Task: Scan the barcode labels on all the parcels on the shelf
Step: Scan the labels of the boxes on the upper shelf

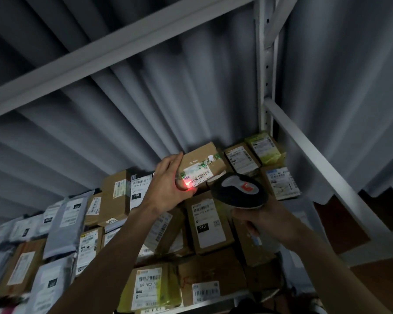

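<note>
Fingers (168,164) of left hand (168,184) grip cardboard parcel (202,162) | right hand (266,220) holds scanner (238,191) | boxes, mailers crowd below

Brown parcel (201,163) tilted atop stacked parcels (red dot on barcode label (196,175)).

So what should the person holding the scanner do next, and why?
Probably tilt the scanner slightly right: its red spot lands by the left hand gripping the cardboard parcel, left of the barcode.
</note>
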